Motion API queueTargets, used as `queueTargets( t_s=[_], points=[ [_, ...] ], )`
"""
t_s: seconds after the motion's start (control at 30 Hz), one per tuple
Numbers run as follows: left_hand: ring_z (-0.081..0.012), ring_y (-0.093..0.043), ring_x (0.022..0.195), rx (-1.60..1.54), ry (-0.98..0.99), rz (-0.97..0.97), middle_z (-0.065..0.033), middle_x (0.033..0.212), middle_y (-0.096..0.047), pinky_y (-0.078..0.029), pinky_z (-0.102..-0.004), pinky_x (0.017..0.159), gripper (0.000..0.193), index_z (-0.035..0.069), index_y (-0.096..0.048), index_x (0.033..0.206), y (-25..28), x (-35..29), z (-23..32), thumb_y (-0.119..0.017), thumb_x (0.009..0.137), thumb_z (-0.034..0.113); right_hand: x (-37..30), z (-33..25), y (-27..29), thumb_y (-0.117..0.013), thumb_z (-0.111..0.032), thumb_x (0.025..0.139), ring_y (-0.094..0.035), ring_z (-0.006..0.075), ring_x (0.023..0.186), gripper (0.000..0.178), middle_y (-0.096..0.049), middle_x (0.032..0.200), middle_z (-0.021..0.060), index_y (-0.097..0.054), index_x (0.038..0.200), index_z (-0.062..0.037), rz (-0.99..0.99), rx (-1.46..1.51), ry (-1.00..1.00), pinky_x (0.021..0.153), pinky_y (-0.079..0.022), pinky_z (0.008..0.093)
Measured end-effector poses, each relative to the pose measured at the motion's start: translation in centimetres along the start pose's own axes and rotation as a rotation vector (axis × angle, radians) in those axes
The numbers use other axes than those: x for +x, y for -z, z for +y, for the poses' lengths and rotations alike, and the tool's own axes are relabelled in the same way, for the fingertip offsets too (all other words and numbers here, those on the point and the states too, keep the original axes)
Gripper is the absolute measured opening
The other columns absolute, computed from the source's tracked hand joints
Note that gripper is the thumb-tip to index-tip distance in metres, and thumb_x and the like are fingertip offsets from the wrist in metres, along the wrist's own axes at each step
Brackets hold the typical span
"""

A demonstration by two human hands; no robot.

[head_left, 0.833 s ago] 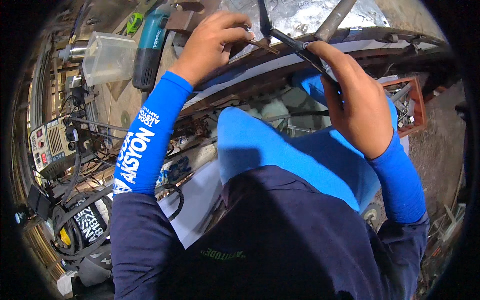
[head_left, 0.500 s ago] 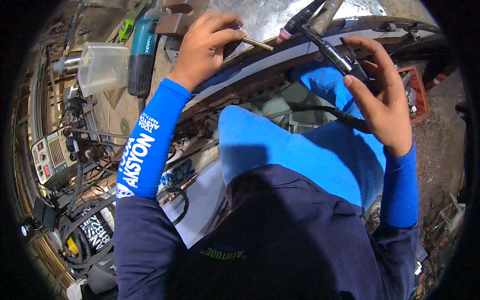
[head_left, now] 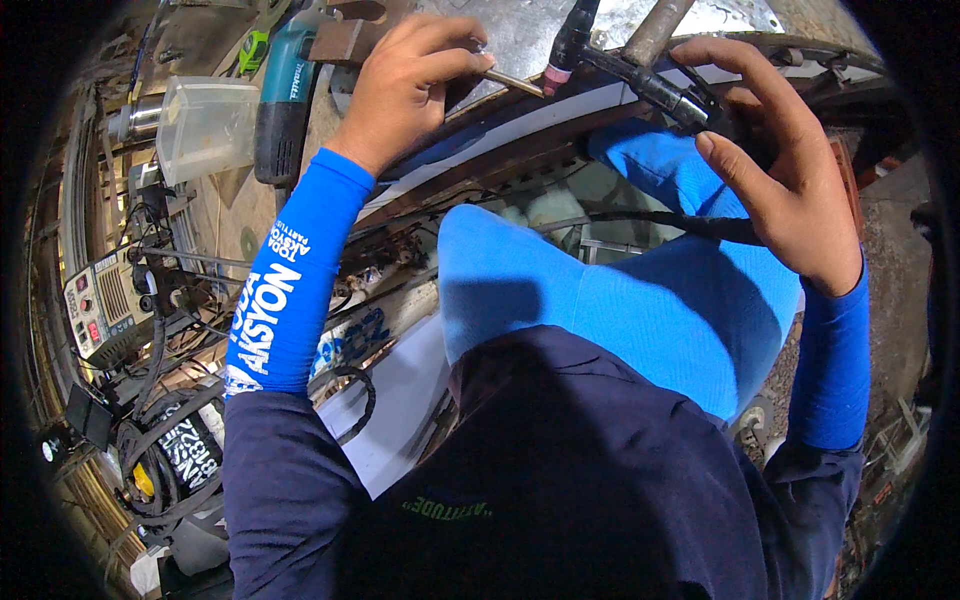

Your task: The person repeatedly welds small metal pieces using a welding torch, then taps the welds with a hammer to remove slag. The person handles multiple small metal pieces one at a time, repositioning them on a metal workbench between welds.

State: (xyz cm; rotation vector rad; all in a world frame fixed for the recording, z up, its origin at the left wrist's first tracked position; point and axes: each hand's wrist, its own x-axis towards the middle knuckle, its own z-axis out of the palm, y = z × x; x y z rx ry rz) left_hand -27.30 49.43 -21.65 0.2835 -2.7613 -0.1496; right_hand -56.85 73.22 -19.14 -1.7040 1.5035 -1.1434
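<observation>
My left hand (head_left: 405, 100) is closed around a thin metal rod (head_left: 515, 81), whose free end points right. A black TIG welding torch (head_left: 640, 85) with a pink nozzle is gripped in my right hand (head_left: 785, 165), fingers and thumb curled about its handle. The nozzle sits right beside the rod's tip; I cannot tell whether they touch. Under both hands runs a curved dark metal edge. A brown-grey round bar or handle (head_left: 655, 32) lies behind the torch, over a shiny metal plate (head_left: 515, 30).
On the left lie a teal and black power tool (head_left: 278, 130), a clear plastic container (head_left: 207, 130) and a green tape measure (head_left: 252, 52). A welding machine (head_left: 105, 305) stands further left, with coiled black cables (head_left: 140, 440) below. The torch cable (head_left: 690, 222) crosses over my blue-clad legs.
My right hand has shifted right and the torch has turned, bringing its nozzle down beside the rod's tip. My left hand has moved slightly up and left, still holding the rod.
</observation>
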Motion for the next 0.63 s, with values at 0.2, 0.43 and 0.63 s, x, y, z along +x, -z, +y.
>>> queueTargets(
  t_s=[0.2, 0.43, 0.63],
  points=[
    [-0.0322, -0.066, 0.118, 0.01, 0.0, -0.005, -0.0074, 0.127, -0.074, -0.053, -0.0395, 0.104, 0.051, 0.012, -0.081, 0.113, -0.1, 0.0, 0.0, -0.063, 0.076, -0.019, -0.1, 0.3, 0.0, -0.07, -0.004, 0.099, -0.058, 0.0247, 0.137, 0.055, -0.061, 0.149, 0.0128, -0.056, 0.152, -0.0078, -0.017, 0.065, -0.063, 0.12, -0.041, 0.0424],
    [-0.032, -0.067, 0.117, 0.024, -0.012, -0.018, -0.007, 0.126, -0.075, -0.054, -0.0387, 0.102, 0.048, 0.014, -0.082, 0.112, 0.0, 0.0, -0.1, -0.067, 0.078, -0.018, 0.1, 0.2, 0.3, -0.067, -0.002, 0.099, -0.057, 0.0267, 0.141, 0.055, -0.061, 0.15, 0.0126, -0.056, 0.152, -0.0085, -0.054, -0.027, 0.007, 0.122, -0.039, 0.0445],
    [-0.0318, -0.067, 0.122, 0.056, -0.021, -0.054, -0.007, 0.129, -0.075, -0.052, -0.0388, 0.108, 0.038, 0.017, -0.083, 0.112, 0.3, 0.1, -0.4, -0.073, 0.085, -0.008, -0.1, 0.4, 0.4, -0.06, -0.006, 0.104, -0.048, 0.0352, 0.153, 0.049, -0.057, 0.158, 0.014, -0.058, 0.151, -0.0183, -0.062, -0.073, 0.008, 0.131, -0.024, 0.0547]
  ],
)
